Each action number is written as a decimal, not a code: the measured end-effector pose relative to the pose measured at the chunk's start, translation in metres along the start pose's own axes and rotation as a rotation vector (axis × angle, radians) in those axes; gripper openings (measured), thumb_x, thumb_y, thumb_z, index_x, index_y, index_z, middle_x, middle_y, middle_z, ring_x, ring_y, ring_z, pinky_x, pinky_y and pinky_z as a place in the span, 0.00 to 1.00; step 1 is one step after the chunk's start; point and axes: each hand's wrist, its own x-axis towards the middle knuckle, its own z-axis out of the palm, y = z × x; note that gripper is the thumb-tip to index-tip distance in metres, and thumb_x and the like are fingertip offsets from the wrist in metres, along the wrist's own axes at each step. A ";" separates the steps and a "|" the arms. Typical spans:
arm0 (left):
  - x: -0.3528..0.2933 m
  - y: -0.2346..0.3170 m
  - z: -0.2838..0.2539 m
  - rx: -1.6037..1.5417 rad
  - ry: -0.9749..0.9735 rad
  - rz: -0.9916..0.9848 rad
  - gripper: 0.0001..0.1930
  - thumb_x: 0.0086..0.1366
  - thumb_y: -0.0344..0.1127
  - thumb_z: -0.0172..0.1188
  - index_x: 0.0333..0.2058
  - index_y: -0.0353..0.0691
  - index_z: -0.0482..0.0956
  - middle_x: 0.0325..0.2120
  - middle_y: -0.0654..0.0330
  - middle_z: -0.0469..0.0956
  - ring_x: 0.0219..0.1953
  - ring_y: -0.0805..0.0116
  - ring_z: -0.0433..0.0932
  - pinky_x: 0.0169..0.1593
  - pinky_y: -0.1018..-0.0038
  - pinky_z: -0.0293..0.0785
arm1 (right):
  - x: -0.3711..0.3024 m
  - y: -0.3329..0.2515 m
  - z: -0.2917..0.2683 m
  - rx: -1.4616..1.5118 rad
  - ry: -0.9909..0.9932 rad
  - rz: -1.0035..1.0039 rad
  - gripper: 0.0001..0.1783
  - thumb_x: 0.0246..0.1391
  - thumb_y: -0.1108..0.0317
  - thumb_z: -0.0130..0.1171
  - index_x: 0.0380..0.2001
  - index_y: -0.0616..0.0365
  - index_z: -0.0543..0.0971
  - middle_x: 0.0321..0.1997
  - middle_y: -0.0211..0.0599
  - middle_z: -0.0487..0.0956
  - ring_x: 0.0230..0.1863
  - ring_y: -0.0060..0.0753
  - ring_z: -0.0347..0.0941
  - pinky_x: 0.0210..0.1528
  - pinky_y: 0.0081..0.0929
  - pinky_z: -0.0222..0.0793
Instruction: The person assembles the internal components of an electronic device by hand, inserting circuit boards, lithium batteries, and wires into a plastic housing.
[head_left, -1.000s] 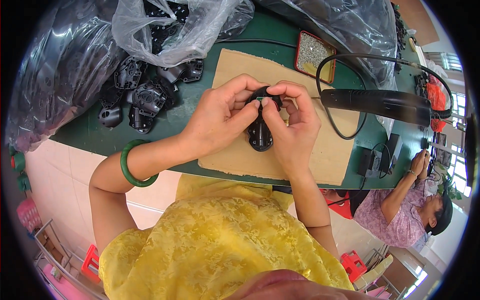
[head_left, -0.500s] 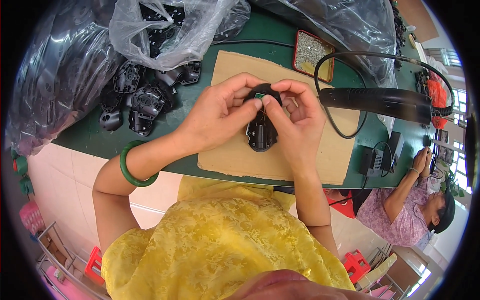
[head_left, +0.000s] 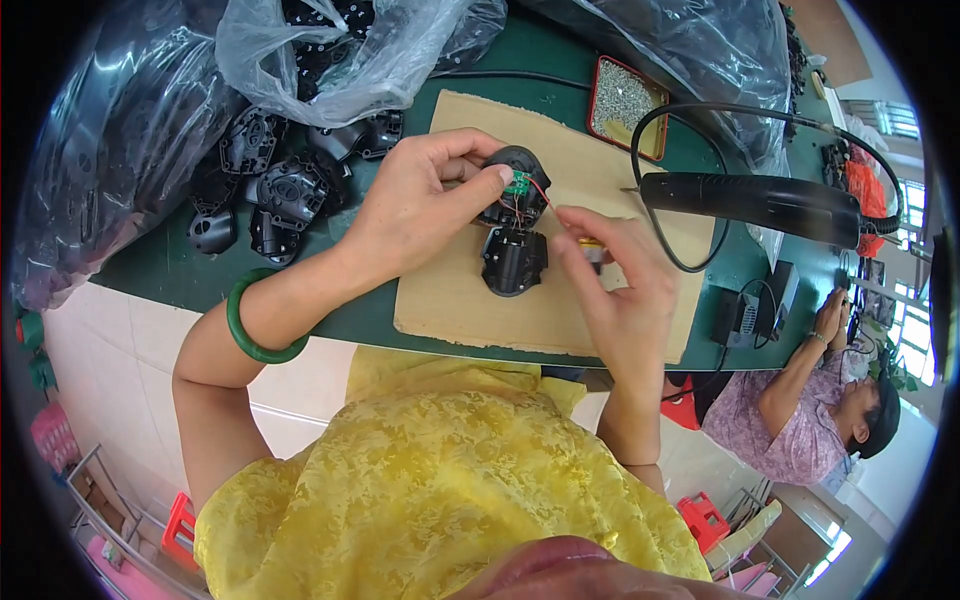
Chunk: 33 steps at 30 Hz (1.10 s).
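1) Shirt (head_left: 450, 450), yellow and patterned, nearest the camera; both forearms come from beside it toward the table; green bangle (head_left: 236, 318) round the left forearm
2) Left hand (head_left: 415, 200): thumb and fingers closed in a pinch at the upper left of the black housing (head_left: 515, 262), thumb tip at the green circuit board (head_left: 518, 186)
3) Right hand (head_left: 635, 290): curled round a small yellow-and-grey piece (head_left: 593, 252), mostly hidden by fingers, kind unclear; index fingertip close to the red wire (head_left: 541, 190), can't tell if touching
4) Black housing sits between the hands, above the cardboard sheet (head_left: 440, 300), rounded end away from the wearer; circuit board and thin wires exposed near its middle; can't tell if the lower end touches the cardboard
5) Cardboard lies flat on the green table (head_left: 540, 55)
6) Black-handled tool (head_left: 750, 208) to the right, thin tip pointing left over the cardboard, cable looping round it
7) Black shell parts (head_left: 290, 195) piled left of the cardboard, apart from it
8) Red-rimmed tray (head_left: 640, 143) with grey granules, beyond the right hand
9) Clear plastic bags (head_left: 125, 140) along the left and far side, dark parts inside
10) Co-worker (head_left: 775, 425) at far right, hands together by the table edge
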 end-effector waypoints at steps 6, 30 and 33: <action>-0.008 0.003 0.014 -0.002 -0.145 -0.188 0.11 0.72 0.30 0.57 0.48 0.32 0.77 0.36 0.65 0.83 0.36 0.82 0.80 0.39 0.79 0.82 | 0.039 -0.006 -0.002 -0.386 0.121 -0.431 0.12 0.44 0.77 0.68 0.35 0.56 0.84 0.33 0.32 0.81 0.40 0.41 0.75 0.44 0.34 0.69; -0.012 0.019 0.010 1.084 0.065 0.415 0.12 0.55 0.26 0.68 0.40 0.38 0.85 0.39 0.60 0.74 0.36 0.68 0.80 0.36 0.75 0.75 | -0.015 0.018 0.027 -0.497 -0.007 -0.417 0.16 0.45 0.72 0.61 0.40 0.57 0.84 0.52 0.32 0.76 0.52 0.39 0.69 0.53 0.40 0.67; -0.008 0.025 -0.001 1.023 -0.030 0.486 0.13 0.52 0.26 0.70 0.39 0.38 0.85 0.39 0.60 0.75 0.36 0.64 0.79 0.37 0.72 0.76 | -0.013 0.014 0.025 -0.516 -0.016 -0.416 0.16 0.46 0.71 0.60 0.41 0.58 0.83 0.52 0.33 0.76 0.54 0.40 0.68 0.53 0.40 0.67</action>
